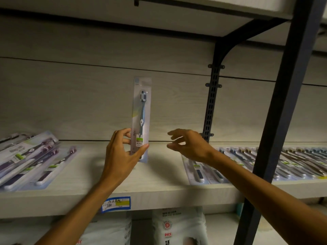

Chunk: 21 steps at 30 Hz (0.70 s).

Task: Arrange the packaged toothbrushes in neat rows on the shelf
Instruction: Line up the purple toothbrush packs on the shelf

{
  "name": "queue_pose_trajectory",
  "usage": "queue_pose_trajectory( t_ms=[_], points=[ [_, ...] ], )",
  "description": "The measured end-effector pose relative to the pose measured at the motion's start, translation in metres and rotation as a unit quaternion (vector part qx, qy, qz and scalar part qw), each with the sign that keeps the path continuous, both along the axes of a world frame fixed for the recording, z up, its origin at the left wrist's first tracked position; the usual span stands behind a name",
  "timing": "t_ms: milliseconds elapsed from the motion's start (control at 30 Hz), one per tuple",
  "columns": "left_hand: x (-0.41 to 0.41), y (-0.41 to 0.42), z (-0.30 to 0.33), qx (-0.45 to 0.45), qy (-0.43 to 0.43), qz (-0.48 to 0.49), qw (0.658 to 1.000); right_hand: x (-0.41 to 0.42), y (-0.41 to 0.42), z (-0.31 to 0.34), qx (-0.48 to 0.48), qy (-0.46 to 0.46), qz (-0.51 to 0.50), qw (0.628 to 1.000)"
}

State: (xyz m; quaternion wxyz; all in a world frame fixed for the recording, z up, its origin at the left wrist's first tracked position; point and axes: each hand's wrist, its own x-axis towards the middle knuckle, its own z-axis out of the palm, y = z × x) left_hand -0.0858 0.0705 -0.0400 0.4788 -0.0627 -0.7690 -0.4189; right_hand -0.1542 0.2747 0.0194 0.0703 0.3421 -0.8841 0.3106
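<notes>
Up on the shelf (159, 175), the left hand (122, 154) holds one packaged toothbrush (141, 119) upright by its lower end, right in the middle gap, in front of the back panel (88, 96). The right hand (191, 145) hovers just beside it, to the right, apart from the pack. A fanned pile of packs (30, 160) lies flat at the left; a row of packs (265, 163) lies flat at the right, running behind the post (276, 110). A price label (115, 204) sits on the shelf's front edge; bags (178, 227) stand on the level below

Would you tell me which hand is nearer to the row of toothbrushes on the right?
Right. The right hand hovers just left of that row; the left hand is farther left, holding one upright pack.
</notes>
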Motion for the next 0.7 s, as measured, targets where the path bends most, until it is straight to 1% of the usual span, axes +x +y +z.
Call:
queue_pose_trajectory(
  t_ms=[100, 233, 333, 467, 600, 700],
  points=[
    [0.003, 0.002, 0.001, 0.005, 0.007, -0.013, 1.000, 0.017, -0.031, 0.003, -0.103, -0.040, 0.039, 0.993],
    [0.004, -0.001, -0.001, -0.008, 0.006, -0.030, 0.999, 0.030, -0.066, 0.001, -0.191, -0.046, 0.054, 0.979],
    [0.004, -0.002, -0.002, -0.011, -0.001, -0.031, 0.999, 0.034, -0.080, -0.002, -0.248, -0.055, 0.041, 0.966],
    [0.006, -0.002, -0.002, 0.013, -0.010, -0.069, 0.997, 0.032, -0.078, 0.004, -0.262, -0.077, 0.024, 0.962],
    [0.006, -0.001, 0.000, 0.029, -0.023, -0.091, 0.995, 0.015, -0.051, 0.016, -0.258, -0.103, -0.019, 0.960],
    [0.005, -0.001, 0.001, 0.030, -0.034, -0.107, 0.993, 0.001, -0.025, 0.018, -0.216, -0.144, -0.063, 0.964]
  ],
)
